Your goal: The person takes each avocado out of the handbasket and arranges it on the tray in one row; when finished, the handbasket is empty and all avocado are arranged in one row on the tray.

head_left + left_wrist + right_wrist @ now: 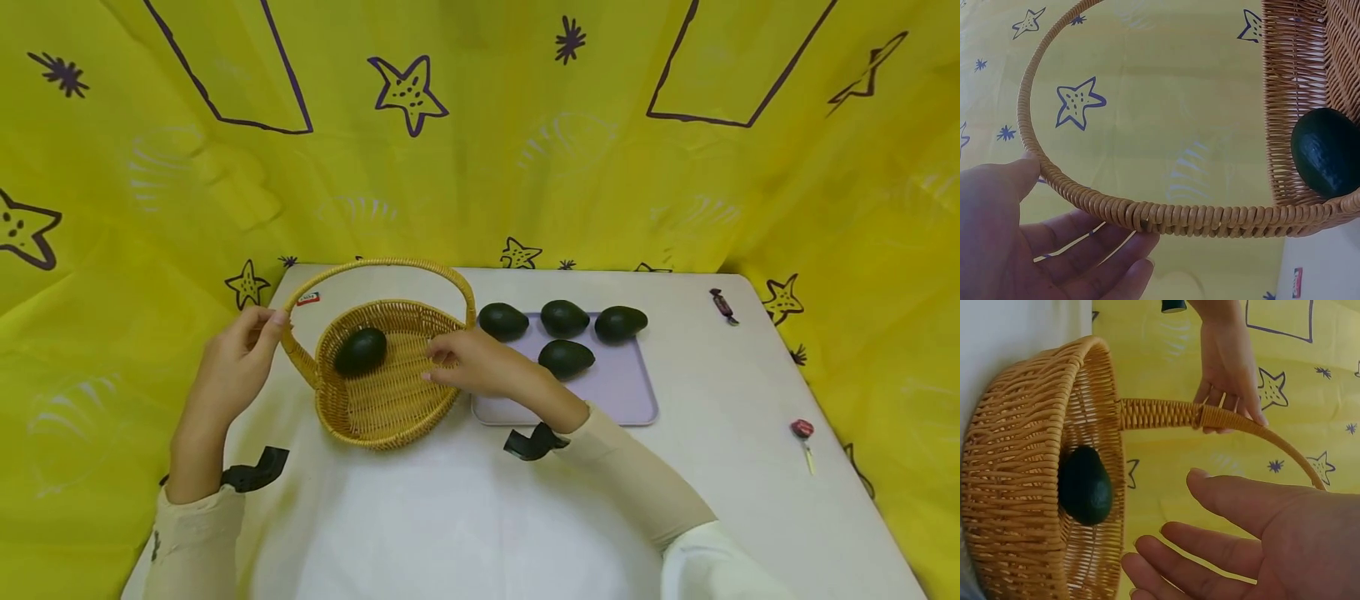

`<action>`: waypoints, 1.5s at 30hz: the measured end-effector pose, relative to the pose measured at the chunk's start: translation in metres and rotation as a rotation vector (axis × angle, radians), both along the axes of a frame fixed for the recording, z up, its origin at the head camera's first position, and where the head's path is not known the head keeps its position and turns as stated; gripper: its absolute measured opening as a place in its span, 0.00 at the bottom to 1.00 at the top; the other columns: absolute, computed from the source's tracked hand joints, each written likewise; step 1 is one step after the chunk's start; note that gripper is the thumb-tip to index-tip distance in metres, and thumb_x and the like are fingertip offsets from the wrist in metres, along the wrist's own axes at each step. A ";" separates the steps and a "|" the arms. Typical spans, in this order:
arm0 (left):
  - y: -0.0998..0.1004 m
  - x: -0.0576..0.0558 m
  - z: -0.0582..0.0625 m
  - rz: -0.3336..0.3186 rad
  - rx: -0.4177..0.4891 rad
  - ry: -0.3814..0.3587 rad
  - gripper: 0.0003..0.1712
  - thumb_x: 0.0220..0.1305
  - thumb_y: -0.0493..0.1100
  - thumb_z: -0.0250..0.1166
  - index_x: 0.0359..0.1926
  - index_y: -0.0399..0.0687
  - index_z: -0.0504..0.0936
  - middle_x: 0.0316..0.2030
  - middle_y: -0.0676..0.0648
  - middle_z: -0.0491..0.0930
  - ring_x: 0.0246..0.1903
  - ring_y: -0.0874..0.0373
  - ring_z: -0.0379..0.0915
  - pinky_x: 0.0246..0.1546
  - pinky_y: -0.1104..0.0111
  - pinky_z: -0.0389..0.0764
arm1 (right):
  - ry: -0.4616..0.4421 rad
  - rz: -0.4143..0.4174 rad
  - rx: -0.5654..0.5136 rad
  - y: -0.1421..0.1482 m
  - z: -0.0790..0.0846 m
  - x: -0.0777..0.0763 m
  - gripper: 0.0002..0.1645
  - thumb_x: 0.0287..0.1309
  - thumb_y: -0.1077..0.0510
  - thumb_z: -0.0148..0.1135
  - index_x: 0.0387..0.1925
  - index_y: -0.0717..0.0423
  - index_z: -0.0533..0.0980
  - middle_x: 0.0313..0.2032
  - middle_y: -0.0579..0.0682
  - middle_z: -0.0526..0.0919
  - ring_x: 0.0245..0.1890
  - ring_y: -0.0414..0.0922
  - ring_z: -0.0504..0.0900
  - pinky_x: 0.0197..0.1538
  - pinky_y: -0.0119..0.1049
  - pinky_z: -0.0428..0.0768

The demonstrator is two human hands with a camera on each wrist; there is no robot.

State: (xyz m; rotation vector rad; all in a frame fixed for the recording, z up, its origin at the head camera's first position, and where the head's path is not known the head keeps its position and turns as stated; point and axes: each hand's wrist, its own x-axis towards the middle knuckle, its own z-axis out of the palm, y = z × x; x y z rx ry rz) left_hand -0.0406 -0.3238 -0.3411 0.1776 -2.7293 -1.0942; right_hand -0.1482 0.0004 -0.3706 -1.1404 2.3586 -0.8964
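A woven wicker basket [386,408] with a tall arched handle [382,262] stands on the left half of the table. One dark green avocado [362,351] lies inside, against the basket's left wall. My left hand [236,358] holds the left side of the handle; in the left wrist view, its thumb and fingers [1094,244] lie around the wicker. Over the basket's right rim hovers my right hand [480,362], fingers relaxed and nothing between them. The right wrist view shows its spread fingers [1210,550] facing the avocado [1087,485].
Right of the basket, a pale lilac tray [618,392] bears several avocados [566,359]. A wrapped candy [723,307] lies at the back right, and a lollipop [802,430] nearer the right edge. Behind the basket is a small red-and-white item [308,298]. Yellow patterned cloth [480,167] surrounds the table.
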 end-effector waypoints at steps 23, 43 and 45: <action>-0.002 -0.004 0.002 0.011 -0.020 0.010 0.29 0.84 0.61 0.47 0.59 0.40 0.78 0.55 0.34 0.85 0.58 0.37 0.77 0.51 0.51 0.71 | -0.042 0.157 0.299 -0.120 -0.001 -0.033 0.32 0.76 0.39 0.60 0.71 0.52 0.75 0.70 0.50 0.77 0.71 0.49 0.74 0.69 0.41 0.74; 0.001 -0.002 0.000 0.015 -0.004 -0.001 0.29 0.84 0.61 0.47 0.59 0.40 0.78 0.55 0.33 0.84 0.59 0.36 0.76 0.52 0.46 0.71 | -0.296 0.133 0.439 -0.169 -0.014 -0.034 0.42 0.80 0.44 0.55 0.85 0.42 0.51 0.78 0.46 0.66 0.48 0.40 0.86 0.53 0.32 0.82; 0.001 -0.002 0.000 0.016 -0.005 -0.001 0.29 0.84 0.60 0.47 0.59 0.40 0.78 0.55 0.33 0.84 0.59 0.36 0.76 0.52 0.45 0.71 | -0.305 0.122 0.454 -0.170 -0.016 -0.034 0.43 0.79 0.44 0.56 0.85 0.42 0.50 0.80 0.44 0.62 0.48 0.40 0.87 0.52 0.30 0.82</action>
